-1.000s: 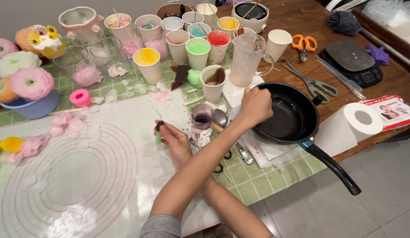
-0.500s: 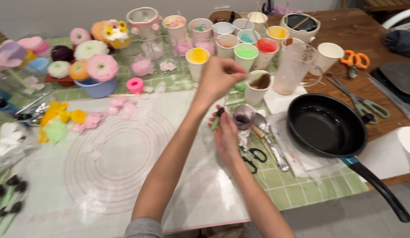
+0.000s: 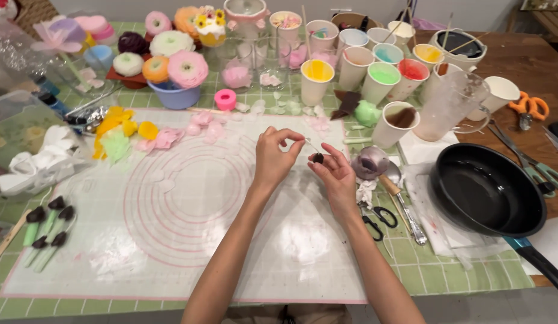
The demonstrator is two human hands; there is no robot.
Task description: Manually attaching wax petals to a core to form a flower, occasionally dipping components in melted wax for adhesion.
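My left hand (image 3: pixel 274 157) and my right hand (image 3: pixel 337 175) meet over the far part of a translucent baking mat with pink rings (image 3: pixel 189 240). A small dark bud (image 3: pixel 318 158) sits at my right hand's fingertips, held between thumb and fingers. A thin wire rises from it toward my left hand, which pinches its upper end between thumb and forefinger. Both forearms come up from the bottom edge of the view.
Paper cups of coloured wax (image 3: pixel 317 81) and a clear jug (image 3: pixel 450 108) stand behind the hands. A black pan (image 3: pixel 483 192), a small purple cup (image 3: pixel 369 162) and black scissors (image 3: pixel 375 219) lie right. Wax flowers (image 3: pixel 186 69) sit far left, dark-tipped green stems (image 3: pixel 48 231) near left.
My left hand has come back from the cups to the mat's middle. Both hands now meet on the small bud and wire. The view has shifted left.
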